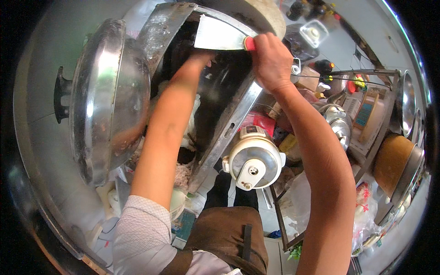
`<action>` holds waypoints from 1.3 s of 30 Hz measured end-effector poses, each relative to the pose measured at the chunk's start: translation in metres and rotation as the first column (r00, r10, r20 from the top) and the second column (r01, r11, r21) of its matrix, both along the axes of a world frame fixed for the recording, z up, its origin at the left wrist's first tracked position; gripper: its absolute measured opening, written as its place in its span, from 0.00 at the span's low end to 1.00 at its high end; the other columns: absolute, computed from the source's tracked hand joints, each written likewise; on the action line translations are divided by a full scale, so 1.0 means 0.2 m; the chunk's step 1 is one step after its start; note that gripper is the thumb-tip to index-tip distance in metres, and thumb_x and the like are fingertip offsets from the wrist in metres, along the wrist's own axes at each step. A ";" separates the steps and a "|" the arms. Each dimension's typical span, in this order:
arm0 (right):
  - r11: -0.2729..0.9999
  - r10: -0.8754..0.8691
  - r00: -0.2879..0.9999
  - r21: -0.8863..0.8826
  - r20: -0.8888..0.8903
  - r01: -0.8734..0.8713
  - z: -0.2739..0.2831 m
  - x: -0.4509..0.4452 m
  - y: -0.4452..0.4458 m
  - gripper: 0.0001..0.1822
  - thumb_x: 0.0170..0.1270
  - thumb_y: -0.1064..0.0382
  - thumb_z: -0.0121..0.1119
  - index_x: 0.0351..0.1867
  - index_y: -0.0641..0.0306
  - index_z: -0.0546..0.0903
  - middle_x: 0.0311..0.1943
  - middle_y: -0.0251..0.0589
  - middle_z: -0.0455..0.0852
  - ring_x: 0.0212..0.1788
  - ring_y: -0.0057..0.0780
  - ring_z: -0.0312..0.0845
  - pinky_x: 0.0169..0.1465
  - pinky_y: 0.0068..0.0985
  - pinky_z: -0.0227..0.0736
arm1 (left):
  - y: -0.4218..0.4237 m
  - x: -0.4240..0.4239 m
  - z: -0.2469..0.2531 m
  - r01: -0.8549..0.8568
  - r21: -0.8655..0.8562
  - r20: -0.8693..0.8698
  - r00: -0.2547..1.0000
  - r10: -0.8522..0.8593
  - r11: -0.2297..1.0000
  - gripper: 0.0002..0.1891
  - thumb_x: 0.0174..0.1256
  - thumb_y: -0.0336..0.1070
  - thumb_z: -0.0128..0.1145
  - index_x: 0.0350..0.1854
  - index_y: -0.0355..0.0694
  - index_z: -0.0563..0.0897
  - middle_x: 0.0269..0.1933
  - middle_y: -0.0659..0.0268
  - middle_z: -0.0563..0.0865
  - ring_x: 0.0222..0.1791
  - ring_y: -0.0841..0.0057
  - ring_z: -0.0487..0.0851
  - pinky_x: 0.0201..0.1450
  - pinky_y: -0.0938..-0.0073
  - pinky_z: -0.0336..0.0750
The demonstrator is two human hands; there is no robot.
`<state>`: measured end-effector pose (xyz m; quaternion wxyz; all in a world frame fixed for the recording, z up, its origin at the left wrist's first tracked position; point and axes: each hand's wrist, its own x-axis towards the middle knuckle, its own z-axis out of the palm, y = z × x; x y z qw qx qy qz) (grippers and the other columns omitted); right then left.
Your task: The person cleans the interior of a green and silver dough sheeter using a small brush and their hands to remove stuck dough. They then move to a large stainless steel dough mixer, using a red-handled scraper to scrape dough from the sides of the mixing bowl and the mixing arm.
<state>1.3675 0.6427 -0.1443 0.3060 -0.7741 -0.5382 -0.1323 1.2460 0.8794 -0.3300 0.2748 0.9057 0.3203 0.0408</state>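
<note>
My right hand (273,62) grips the handle of a wide-bladed cleaver (220,34); a red and tan handle end shows beside the fist. The pale blade points left across the top of a dark recess (227,82) with metal edges. My left arm reaches up into that recess. Of my left hand (205,59), only a small part shows just below the blade, with a fingertip at its right side. Shade and the blade hide the rest, so what it touches is unclear. A metal rail (230,125) with a slot runs along the recess's right side.
A large lidded steel pan (99,103) stands at left, its black knob outward. An electric pressure cooker (254,161) sits below the rail. At right, a metal rack (381,113) borders a steel kettle (337,120), boxes, bottles and plastic bags (366,209).
</note>
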 end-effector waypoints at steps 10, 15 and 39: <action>1.000 -0.001 1.000 0.013 0.021 0.001 0.01 -0.02 0.02 0.06 0.58 0.64 0.59 0.35 0.55 0.74 0.31 0.39 0.76 0.37 0.42 0.78 0.37 0.38 0.74 | -0.07 -0.06 -0.04 0.090 0.596 -0.079 0.995 -0.054 0.798 0.24 0.67 0.45 0.57 0.63 0.42 0.78 0.59 0.49 0.82 0.49 0.55 0.87 0.47 0.51 0.81; 0.999 -0.037 0.999 -0.020 0.024 0.038 0.00 -0.01 0.01 0.05 0.59 0.64 0.59 0.35 0.55 0.74 0.32 0.39 0.77 0.37 0.42 0.78 0.38 0.39 0.74 | -0.45 -0.11 0.43 -0.085 0.240 -0.220 0.965 0.139 0.967 0.12 0.65 0.41 0.57 0.42 0.38 0.87 0.45 0.45 0.87 0.43 0.49 0.88 0.48 0.49 0.80; 1.000 -0.007 1.000 0.030 0.028 0.006 -0.03 0.01 -0.02 0.08 0.58 0.64 0.61 0.37 0.53 0.74 0.33 0.37 0.77 0.38 0.42 0.79 0.36 0.39 0.74 | 0.00 -0.23 -0.29 0.001 -0.662 0.552 0.677 0.486 0.750 0.24 0.75 0.47 0.53 0.68 0.41 0.73 0.64 0.63 0.78 0.64 0.69 0.73 0.68 0.66 0.66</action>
